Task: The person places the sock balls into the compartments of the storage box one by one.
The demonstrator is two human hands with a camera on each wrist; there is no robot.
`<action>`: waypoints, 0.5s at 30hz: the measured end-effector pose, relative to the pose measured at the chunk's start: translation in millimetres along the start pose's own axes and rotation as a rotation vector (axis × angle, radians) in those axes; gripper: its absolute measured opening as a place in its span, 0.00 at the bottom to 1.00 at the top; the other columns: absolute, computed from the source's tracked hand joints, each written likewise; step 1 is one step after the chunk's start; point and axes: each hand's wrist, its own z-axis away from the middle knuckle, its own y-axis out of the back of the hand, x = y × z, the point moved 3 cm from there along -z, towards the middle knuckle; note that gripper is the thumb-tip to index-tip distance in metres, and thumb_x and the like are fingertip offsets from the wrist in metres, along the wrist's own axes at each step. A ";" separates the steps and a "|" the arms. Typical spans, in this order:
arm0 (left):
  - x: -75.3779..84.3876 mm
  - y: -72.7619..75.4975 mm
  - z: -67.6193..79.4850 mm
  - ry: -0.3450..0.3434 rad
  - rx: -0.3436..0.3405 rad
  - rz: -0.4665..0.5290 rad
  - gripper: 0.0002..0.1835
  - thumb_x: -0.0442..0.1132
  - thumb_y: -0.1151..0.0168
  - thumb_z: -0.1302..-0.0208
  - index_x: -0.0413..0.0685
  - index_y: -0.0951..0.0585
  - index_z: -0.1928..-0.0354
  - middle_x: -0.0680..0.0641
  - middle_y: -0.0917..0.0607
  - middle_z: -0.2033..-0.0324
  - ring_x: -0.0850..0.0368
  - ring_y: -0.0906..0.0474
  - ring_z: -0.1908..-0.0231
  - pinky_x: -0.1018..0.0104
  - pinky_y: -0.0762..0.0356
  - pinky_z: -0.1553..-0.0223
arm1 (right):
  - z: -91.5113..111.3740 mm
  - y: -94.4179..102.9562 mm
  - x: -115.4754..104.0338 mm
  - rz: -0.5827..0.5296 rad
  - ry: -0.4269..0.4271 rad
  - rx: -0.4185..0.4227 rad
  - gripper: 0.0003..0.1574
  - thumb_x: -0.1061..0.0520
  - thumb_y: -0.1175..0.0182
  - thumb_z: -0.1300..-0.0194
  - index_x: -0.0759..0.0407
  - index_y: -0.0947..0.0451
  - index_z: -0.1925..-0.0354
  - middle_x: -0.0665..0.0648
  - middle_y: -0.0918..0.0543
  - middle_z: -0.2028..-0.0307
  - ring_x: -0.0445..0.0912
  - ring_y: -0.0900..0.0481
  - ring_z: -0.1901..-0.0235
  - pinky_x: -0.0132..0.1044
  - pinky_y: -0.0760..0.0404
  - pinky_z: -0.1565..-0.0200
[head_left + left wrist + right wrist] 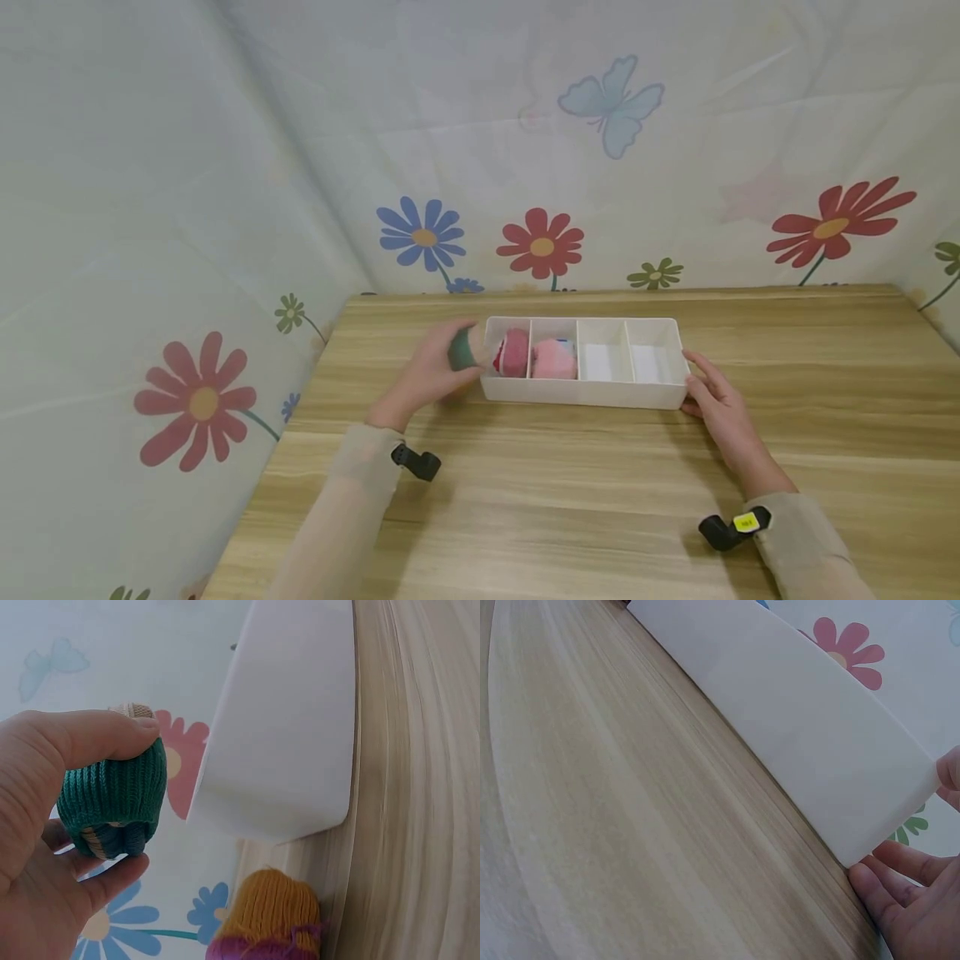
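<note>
My left hand (437,367) holds a rolled green ribbed sock (112,787) with a beige part, thumb on top and fingers beneath, just off the left end of a white divided box (585,393). In the box's leftmost compartment lies a dark pink rolled sock (513,353); beside it is a light pink rolled sock (553,360) with a bit of blue. White floor shows in the two right compartments. At the box's right end, my right hand (718,404) grips the corner, its fingertips (870,881) low against the end wall.
An orange and purple rolled sock (271,915) lies near the box's left end in the left wrist view; my hand hides it in the head view. The wooden table (570,500) ends at a flowered cloth backdrop (465,150) behind and on the left.
</note>
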 end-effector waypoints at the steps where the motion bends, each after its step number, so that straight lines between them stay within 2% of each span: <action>1: 2.0 -1.5 -1.7 -0.005 -0.004 0.007 0.37 0.41 0.27 0.53 0.45 0.31 0.40 0.46 0.26 0.46 0.51 0.33 0.47 0.50 0.33 0.48 | 0.0 0.3 -0.2 -0.003 0.002 0.003 0.34 0.44 0.58 0.28 0.50 0.50 0.29 0.71 0.35 0.42 0.32 0.26 0.61 0.26 0.24 0.59; 8: 11.6 -10.0 -9.2 -0.002 -0.032 0.011 0.37 0.42 0.27 0.52 0.49 0.32 0.38 0.48 0.28 0.45 0.52 0.33 0.48 0.51 0.30 0.50 | -0.8 -0.6 0.2 -0.012 0.009 0.004 0.33 0.46 0.57 0.28 0.51 0.49 0.29 0.73 0.34 0.42 0.33 0.25 0.61 0.26 0.23 0.59; 15: 23.7 -17.2 -18.1 -0.041 -0.053 0.019 0.37 0.45 0.28 0.51 0.52 0.33 0.38 0.50 0.28 0.45 0.54 0.32 0.50 0.53 0.27 0.54 | -0.4 0.8 0.0 -0.024 0.009 0.002 0.34 0.45 0.57 0.28 0.52 0.50 0.29 0.73 0.35 0.41 0.34 0.25 0.60 0.26 0.24 0.58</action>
